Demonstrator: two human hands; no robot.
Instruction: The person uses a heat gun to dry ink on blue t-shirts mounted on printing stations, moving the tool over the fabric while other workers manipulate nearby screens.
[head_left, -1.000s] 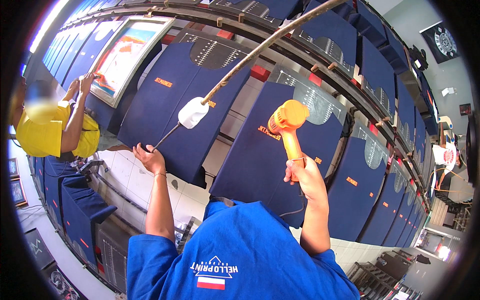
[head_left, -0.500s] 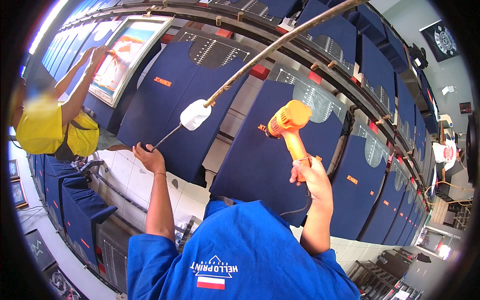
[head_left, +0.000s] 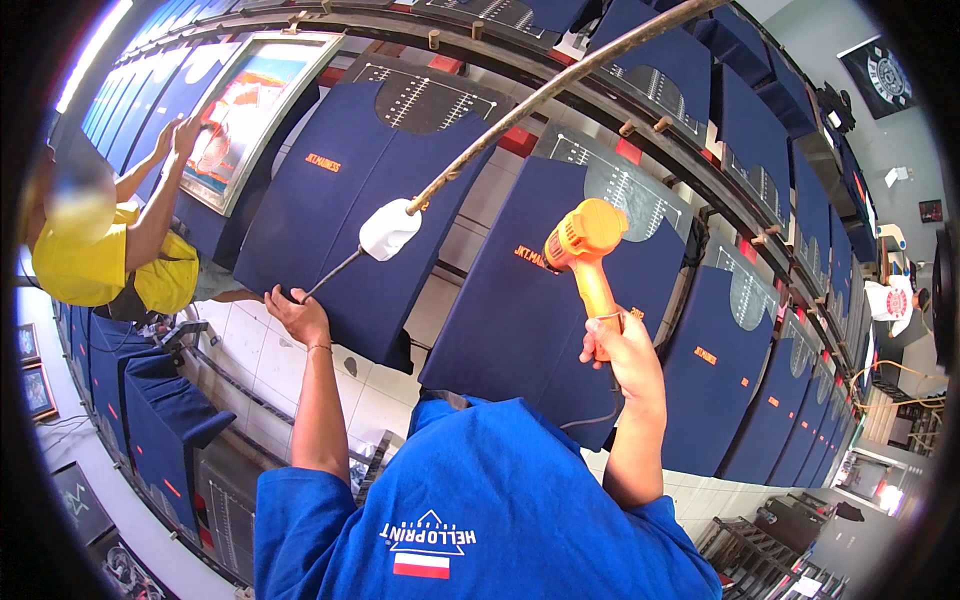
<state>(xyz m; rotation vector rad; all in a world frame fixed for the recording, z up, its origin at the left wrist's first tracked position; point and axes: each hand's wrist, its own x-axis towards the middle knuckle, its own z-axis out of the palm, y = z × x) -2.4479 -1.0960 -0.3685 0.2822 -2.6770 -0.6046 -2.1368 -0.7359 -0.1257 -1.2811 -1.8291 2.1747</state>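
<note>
Both hands grip: right hand [head_left: 622, 352] orange heat gun [head_left: 585, 255], left hand [head_left: 297, 315] shirt hem [head_left: 345, 335].

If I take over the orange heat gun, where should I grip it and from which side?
Grip the orange heat gun by its straight handle, where the right hand already wraps it, coming from below. The handle hangs down from the bulky barrel, whose nozzle points at the navy shirt, so the lower end is probably the only safe, graspable part.

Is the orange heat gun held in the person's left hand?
No, the orange heat gun is gripped by its handle in the right hand, while the left hand rests on a navy shirt.
</note>
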